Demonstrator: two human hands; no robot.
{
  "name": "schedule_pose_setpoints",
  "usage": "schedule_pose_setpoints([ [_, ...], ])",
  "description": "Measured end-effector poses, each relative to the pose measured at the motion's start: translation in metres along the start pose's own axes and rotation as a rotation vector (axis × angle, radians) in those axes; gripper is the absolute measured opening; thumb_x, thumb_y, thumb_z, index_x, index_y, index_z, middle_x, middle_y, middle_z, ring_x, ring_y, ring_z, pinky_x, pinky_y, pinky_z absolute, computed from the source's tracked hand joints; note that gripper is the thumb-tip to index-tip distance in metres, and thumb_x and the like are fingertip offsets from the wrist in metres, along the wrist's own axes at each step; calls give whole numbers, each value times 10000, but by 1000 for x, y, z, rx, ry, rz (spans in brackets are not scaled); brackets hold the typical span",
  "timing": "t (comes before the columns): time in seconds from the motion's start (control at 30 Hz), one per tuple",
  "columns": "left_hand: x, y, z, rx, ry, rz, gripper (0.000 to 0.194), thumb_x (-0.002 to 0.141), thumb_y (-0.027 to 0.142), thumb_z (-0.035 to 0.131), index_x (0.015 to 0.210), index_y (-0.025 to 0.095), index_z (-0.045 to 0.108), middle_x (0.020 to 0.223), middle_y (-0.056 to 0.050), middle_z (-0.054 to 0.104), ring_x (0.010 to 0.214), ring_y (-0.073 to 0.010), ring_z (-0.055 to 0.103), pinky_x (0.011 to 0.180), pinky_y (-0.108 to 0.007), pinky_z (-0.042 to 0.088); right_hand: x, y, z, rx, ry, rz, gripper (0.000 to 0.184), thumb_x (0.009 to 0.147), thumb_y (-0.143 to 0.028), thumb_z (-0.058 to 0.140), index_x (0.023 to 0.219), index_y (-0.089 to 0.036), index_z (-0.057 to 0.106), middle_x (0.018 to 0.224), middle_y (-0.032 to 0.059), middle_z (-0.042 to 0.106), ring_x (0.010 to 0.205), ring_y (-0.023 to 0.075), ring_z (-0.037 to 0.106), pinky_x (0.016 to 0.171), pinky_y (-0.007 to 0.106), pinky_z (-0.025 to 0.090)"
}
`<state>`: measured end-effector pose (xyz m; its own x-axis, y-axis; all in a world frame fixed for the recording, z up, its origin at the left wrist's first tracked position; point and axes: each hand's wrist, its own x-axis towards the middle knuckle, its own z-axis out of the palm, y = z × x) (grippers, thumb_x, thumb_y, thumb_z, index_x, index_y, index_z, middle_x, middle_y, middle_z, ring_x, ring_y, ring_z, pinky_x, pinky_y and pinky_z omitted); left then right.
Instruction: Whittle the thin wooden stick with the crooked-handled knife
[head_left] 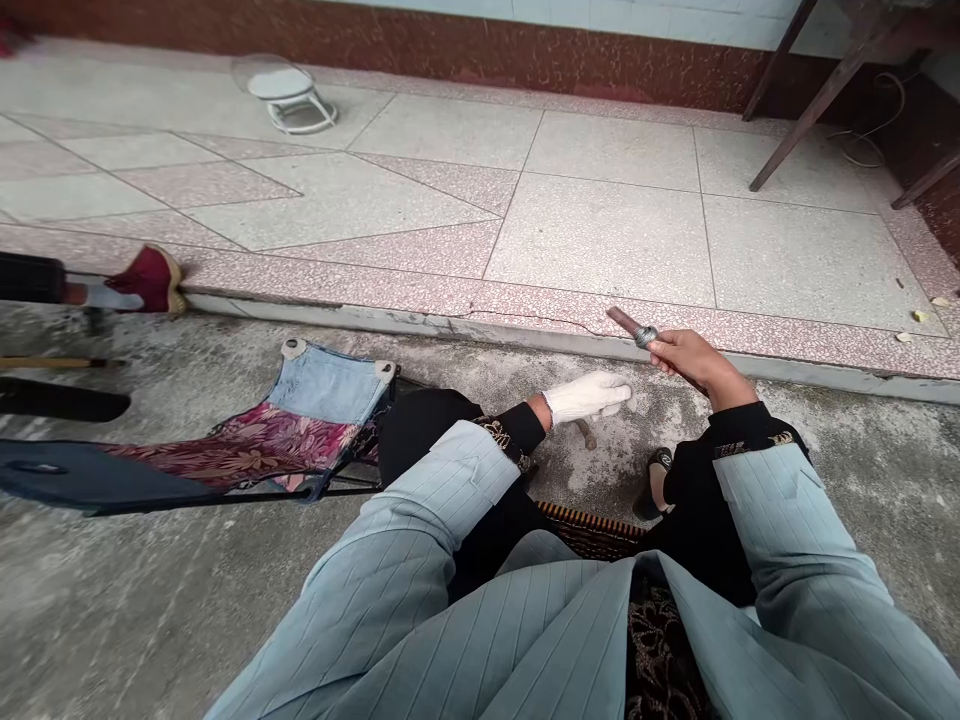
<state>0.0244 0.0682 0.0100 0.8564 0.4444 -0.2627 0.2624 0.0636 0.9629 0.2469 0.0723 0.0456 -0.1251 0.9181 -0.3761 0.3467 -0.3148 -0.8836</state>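
My right hand (684, 358), bare, is closed around a reddish-brown rod (622, 321) with a coil of silvery wire (645, 337) wound about it. The rod points up and left, its tip over the edge of the tiled step; part of it is hidden in my palm. To the left, my left hand (594, 397) wears a white glove, its fingers stretched out. Just beneath the glove shows a short brown piece (585, 434); I cannot tell whether the hand touches it.
A tiled step (600, 220) runs across in front. Left of my leg stands a folding chair (292, 430) with patched fabric. Another person's red shoe (152, 280) rests at the step's edge. Beyond are a small white stool (296, 100) and wooden table legs (814, 115).
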Motion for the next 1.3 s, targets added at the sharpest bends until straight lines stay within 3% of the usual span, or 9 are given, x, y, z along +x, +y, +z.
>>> schedule_pose_setpoints([
  [0.13, 1, 1, -5, 187, -14, 22, 414, 921, 494, 468, 887, 135, 671, 565, 33, 450, 485, -80, 366, 481, -214, 289, 7, 2, 10, -516, 54, 62, 255, 875, -407, 597, 891, -161, 663, 779, 66, 661, 671, 168, 570, 596, 282, 391],
  [0.23, 1, 2, -10, 431, -35, 45, 324, 900, 373, 475, 791, 145, 678, 643, 6, 532, 548, -91, 433, 539, -227, 315, 7, 4, 17, -831, -141, 70, 230, 865, -375, 609, 797, -166, 679, 780, 83, 676, 708, 191, 589, 608, 292, 376],
  [0.4, -8, 12, -17, 526, -153, 82, 231, 863, 315, 521, 749, 161, 650, 661, 14, 562, 585, -97, 453, 570, -225, 323, -5, 2, 13, -557, -911, 134, 310, 831, -435, 658, 691, -159, 651, 626, 20, 612, 543, 123, 498, 544, 268, 370],
  [0.5, -15, 18, -22, 243, -166, 88, 290, 880, 413, 552, 823, 143, 641, 642, 14, 535, 566, -94, 443, 552, -222, 339, -14, -5, -1, -306, -1035, 21, 366, 835, -510, 669, 829, -144, 677, 710, 5, 625, 563, 94, 484, 555, 245, 371],
  [0.73, -8, 7, -8, -188, 26, 33, 428, 816, 548, 655, 885, 133, 581, 632, 34, 498, 528, -68, 421, 526, -224, 374, -22, -2, -10, 92, -873, -98, 454, 750, -562, 756, 790, -119, 668, 668, 4, 584, 535, 82, 435, 540, 244, 348],
  [0.87, 0, -3, 4, -263, 121, 91, 408, 917, 551, 508, 890, 147, 564, 584, 58, 429, 498, -63, 372, 532, -222, 382, -20, 2, 3, 343, -472, -167, 456, 725, -571, 769, 815, -145, 637, 685, 8, 565, 522, 86, 420, 509, 252, 326],
  [0.97, 3, -9, 5, -102, 119, 92, 401, 952, 521, 446, 914, 150, 595, 595, 46, 444, 520, -74, 406, 524, -209, 355, -9, 2, 9, 430, -196, -184, 460, 723, -602, 742, 784, -180, 572, 712, 11, 553, 545, 98, 439, 525, 261, 366],
  [1.13, 3, -7, 2, 345, 4, 36, 366, 958, 451, 431, 896, 166, 652, 645, 21, 540, 521, -89, 444, 516, -228, 318, 11, 6, 14, -130, 117, 52, 313, 814, -478, 665, 839, -172, 606, 724, 43, 620, 578, 133, 518, 565, 275, 404],
  [1.3, -1, 1, -10, 564, -37, 38, 336, 950, 382, 421, 825, 167, 646, 639, 14, 541, 525, -100, 444, 535, -240, 313, 12, 9, 17, -801, 13, 77, 258, 891, -390, 582, 878, -151, 678, 814, 107, 683, 711, 191, 588, 602, 296, 384],
])
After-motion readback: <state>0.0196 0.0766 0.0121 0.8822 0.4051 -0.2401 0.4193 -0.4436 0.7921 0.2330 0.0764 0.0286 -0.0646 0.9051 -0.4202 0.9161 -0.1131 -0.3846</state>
